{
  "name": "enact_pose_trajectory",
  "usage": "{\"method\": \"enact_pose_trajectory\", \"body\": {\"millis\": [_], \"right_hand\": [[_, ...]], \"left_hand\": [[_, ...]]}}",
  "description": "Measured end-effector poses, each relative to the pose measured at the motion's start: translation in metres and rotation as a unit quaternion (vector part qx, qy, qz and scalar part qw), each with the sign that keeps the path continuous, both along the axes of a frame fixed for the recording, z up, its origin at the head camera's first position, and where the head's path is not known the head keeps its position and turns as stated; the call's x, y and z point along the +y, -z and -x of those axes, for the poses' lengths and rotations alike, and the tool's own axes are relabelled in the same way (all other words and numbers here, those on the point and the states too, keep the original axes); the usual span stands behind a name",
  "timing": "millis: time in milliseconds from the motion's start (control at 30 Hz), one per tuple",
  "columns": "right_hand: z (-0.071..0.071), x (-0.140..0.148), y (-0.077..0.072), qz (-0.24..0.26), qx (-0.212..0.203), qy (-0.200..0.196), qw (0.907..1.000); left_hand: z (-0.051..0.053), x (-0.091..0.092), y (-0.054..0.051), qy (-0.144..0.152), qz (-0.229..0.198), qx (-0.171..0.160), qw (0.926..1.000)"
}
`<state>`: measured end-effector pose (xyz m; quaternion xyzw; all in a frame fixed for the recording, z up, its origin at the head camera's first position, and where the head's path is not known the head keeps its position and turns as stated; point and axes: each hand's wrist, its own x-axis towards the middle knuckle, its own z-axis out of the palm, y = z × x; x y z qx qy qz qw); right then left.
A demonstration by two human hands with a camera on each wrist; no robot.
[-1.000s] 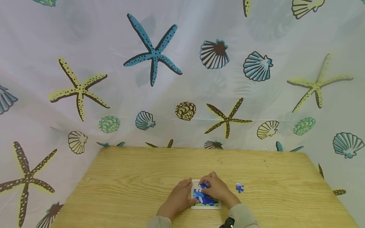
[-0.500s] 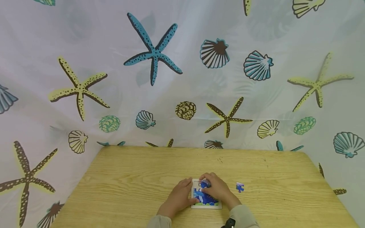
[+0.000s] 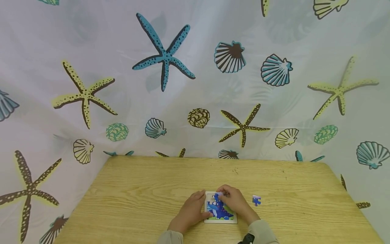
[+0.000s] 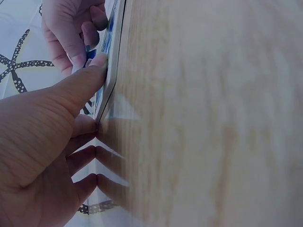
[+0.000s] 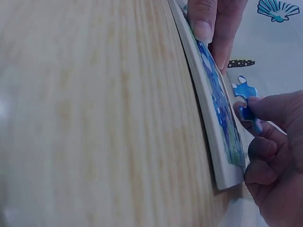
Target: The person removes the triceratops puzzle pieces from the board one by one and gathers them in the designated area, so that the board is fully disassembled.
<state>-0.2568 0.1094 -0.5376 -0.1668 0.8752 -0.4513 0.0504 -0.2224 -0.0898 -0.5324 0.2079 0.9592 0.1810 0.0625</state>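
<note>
Puzzle piece (image 5: 246,90): one, blue; in your right hand (image 3: 236,200), over the far part of the puzzle tray (image 3: 220,222), apparently just clear of its face.
Puzzle tray: one, white-rimmed, flat on the desk (image 3: 146,189); blue creature picture filling its near part; bare backing visible at its far left; far right corner covered by your right hand.
Loose piece (image 3: 256,200): one, blue and lilac; on the desk, right of the tray and apart from it.
Step in hand: by judgement, seating the puzzle piece in the tray's far row.
Good handling: turn the piece until its knobs match the neighbouring cut-outs, lower it level, then press with a fingertip; avoid forcing a tilted knob, which could lift its neighbours.
Sight line: ease your knuckles back from the tray's far edge, since they mask the fit.
Right grip: thumb and forefinger pinching the puzzle piece; other fingers curled toward your palm.
Right arm: slanting in from the tray's near right side.
Left grip: not pinching any piece; your left hand (image 3: 190,210) braces the tray, thumb on the picture's near left, fingers extended along the left edge.
Left arm: coming in from the tray's near left; worth holding firm during the press.
</note>
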Motion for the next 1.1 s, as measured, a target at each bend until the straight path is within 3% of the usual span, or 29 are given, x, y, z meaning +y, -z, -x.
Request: {"method": "enact_pose_trajectory", "body": {"millis": [467,667,1100], "right_hand": [[0.003,0.045,-0.006,0.057,-0.016,0.087,0.9945],[0.001,0.080,-0.010,0.055,-0.026,0.108,0.9922],[-0.008,0.148,-0.007,0.048,-0.058,0.148,0.9861]], "left_hand": [[0.002,0.001,0.005,-0.009,-0.004,-0.004,0.9999],[0.003,0.000,0.009,-0.005,-0.004,-0.005,1.0000],[0.003,0.002,0.007,-0.007,-0.001,-0.006,1.0000]]}}
